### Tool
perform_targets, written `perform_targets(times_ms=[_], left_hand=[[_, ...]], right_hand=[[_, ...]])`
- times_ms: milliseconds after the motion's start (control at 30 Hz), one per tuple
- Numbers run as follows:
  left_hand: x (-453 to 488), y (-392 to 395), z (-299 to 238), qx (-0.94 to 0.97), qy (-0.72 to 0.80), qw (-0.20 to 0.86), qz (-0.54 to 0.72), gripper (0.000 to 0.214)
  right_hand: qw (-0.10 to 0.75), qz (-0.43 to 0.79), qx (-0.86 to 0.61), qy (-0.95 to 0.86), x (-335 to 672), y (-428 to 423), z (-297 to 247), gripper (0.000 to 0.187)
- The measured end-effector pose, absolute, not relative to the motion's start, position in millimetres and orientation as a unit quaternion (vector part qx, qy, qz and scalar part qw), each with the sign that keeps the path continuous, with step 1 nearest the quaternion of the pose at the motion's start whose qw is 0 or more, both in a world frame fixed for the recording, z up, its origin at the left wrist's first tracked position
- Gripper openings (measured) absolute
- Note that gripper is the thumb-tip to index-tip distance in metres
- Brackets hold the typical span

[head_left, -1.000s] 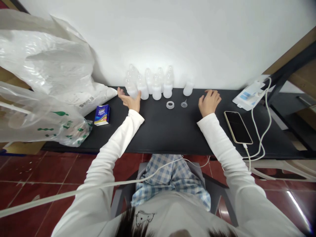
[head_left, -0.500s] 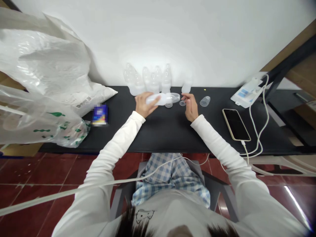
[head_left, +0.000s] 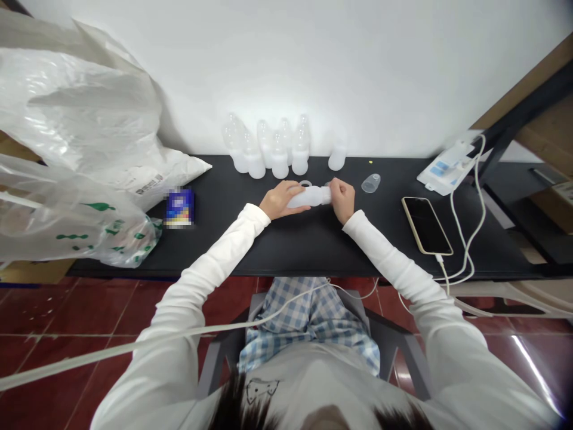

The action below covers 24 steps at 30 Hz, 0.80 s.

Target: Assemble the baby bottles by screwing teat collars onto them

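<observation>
The person sits at a black table [head_left: 286, 251] and holds one small bottle [head_left: 308, 196] on its side, just above the table top. The left hand [head_left: 280, 200] is wrapped around the fat bottom part, so the bottle cannot roll or slip. The right hand [head_left: 342, 197] is closed over the bottle's top end, and its fingers hide whatever is there, so I cannot tell what they pinch. Holding the bottle sideways between both hands keeps each end close to one hand.

The bottle is cloudy white plastic, smooth and round like a little tube. Behind the hands, a bunch of bottles [head_left: 268, 149] stands upright against the white wall, close together, each with a clear rounded top. One more bottle [head_left: 337, 156] stands a bit apart to the right of them. A clear cap [head_left: 371, 183] lies tipped over on the table, near the right hand. A small ring [head_left: 305, 183] peeks out just behind the held bottle.

To the left sits a little blue packet [head_left: 179, 207], and beside it big crinkly plastic bags [head_left: 80, 149] that look thin and shiny. To the right lies a flat phone [head_left: 427, 225] with a dark screen and a white cable [head_left: 465, 239] plugged in. The cable loops up to a white box [head_left: 445, 170] near the wall.
</observation>
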<state>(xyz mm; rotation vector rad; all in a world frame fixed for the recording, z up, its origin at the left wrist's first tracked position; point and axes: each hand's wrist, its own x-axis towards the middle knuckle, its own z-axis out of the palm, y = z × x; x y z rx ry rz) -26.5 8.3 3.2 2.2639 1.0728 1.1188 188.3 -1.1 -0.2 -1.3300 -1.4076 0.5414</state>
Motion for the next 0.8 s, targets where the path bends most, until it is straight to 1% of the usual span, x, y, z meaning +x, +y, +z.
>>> perform_targets(times_ms=[100,200,267,367,467,567,667,733,800], left_hand=[[-25,5,0,0.732,0.404,0.26,0.484,0.058],[-24,9,-3,0.629,0.432,0.353,0.542,0.066],[-24,14,-5,0.575,0.438,0.407,0.558,0.068],[-23,21,-6,0.535,0.437,0.449,0.567,0.069],[-24,24,-8,0.525,0.435,0.477,0.555,0.067],[-28,27,-11,0.498,0.439,0.51,0.547,0.066],[-32,31,-14,0.47,0.43,0.537,0.553,0.061],[-32,34,-15,0.466,0.421,0.538,0.563,0.058],[-31,34,-14,0.473,0.417,0.528,0.568,0.057]], right_hand=[[0.492,0.139,-0.522,-0.683,191,-7,5,0.047],[0.392,0.063,-0.439,-0.806,199,-6,10,0.042],[0.333,0.028,-0.404,-0.852,204,-3,12,0.039],[0.279,-0.003,-0.385,-0.88,210,2,11,0.031],[0.24,-0.007,-0.38,-0.893,219,5,9,0.034],[0.238,-0.024,-0.431,-0.87,235,8,12,0.029],[0.289,-0.086,-0.513,-0.804,254,11,20,0.027],[0.316,-0.119,-0.53,-0.778,264,11,27,0.029],[0.309,-0.121,-0.525,-0.784,269,11,31,0.035]])
